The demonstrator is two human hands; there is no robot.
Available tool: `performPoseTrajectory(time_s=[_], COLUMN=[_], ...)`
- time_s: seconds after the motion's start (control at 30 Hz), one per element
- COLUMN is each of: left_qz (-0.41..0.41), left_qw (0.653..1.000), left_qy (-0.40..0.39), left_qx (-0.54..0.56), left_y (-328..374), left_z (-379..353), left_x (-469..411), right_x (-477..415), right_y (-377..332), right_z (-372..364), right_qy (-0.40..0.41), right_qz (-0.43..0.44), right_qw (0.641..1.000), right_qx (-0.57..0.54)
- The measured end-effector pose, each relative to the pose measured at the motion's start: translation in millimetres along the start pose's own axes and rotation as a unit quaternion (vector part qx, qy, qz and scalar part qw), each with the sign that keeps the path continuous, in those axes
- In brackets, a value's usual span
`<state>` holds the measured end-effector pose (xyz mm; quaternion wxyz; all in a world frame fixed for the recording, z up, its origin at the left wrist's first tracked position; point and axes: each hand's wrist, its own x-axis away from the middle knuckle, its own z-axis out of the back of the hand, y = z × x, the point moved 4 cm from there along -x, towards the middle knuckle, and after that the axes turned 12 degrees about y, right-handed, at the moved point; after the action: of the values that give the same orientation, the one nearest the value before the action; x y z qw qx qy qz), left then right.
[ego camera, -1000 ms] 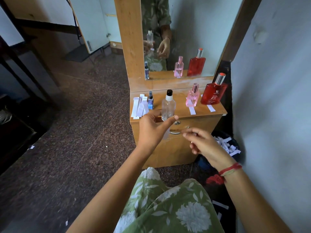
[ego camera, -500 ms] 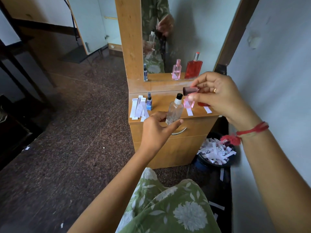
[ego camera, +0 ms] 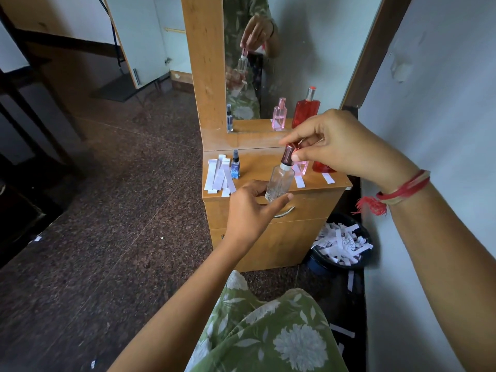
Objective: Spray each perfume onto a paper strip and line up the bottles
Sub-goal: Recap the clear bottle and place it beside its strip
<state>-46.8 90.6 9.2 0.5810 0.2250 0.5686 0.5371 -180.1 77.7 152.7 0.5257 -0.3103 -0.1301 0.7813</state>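
Observation:
My left hand [ego camera: 251,210] grips a clear glass perfume bottle [ego camera: 279,182] by its base, tilted, in front of the wooden dresser top [ego camera: 257,167]. My right hand [ego camera: 346,149] pinches a dark red cap [ego camera: 287,154] that sits over the bottle's sprayer. A small blue bottle [ego camera: 235,168] stands on the dresser beside a pile of white paper strips [ego camera: 218,178]. A pink bottle [ego camera: 302,167] and a red bottle [ego camera: 322,167] stand on the right, mostly hidden by my right hand, each with a strip [ego camera: 299,181] in front of it.
A mirror [ego camera: 281,63] rises behind the dresser and reflects the bottles and hands. A black bin [ego camera: 341,245] full of used paper strips sits on the floor to the right, by the wall. The dresser has a drawer handle [ego camera: 284,212] below its top.
My right hand rose from beside the drawer with the dark red cap and brought it down onto the clear bottle's sprayer. My left hand tilted the bottle slightly.

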Motion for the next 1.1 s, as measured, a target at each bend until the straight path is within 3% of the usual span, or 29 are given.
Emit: performPoseTrajectory(time_s=[0.33, 0.53, 0.6, 0.77, 0.9, 1.1], left_qz=[0.004, 0.012, 0.011, 0.002, -0.012, -0.015], left_qw=[1.000, 1.000, 1.000, 1.000, 1.000, 1.000], left_qy=[0.004, -0.002, -0.004, 0.004, 0.005, 0.010], left_qx=[0.002, 0.019, 0.020, 0.008, 0.000, 0.004], left_y=[-2.0, -1.5, -1.4, -2.0, -1.6, -2.4], left_z=[-3.4, -4.7, -4.8, -3.7, -5.0, -3.1], left_x=[1.7, 0.1, -1.4, -1.0, 0.9, -1.5], right_x=[-3.6, -3.0, -0.7, 0.7, -4.0, -0.6], right_y=[0.4, -1.2, -2.9, 0.5, 2.3, 8.9], right_z=[-8.3, -10.1, -7.9, -8.0, -12.8, -20.5], right_qy=[-0.022, 0.040, 0.028, -0.095, -0.059, -0.025], right_qz=[-0.003, 0.023, 0.008, -0.009, 0.002, -0.023], right_qw=[0.998, 0.982, 0.989, 0.994, 0.995, 0.998], right_qx=[0.057, 0.181, 0.145, 0.046, 0.084, 0.050])
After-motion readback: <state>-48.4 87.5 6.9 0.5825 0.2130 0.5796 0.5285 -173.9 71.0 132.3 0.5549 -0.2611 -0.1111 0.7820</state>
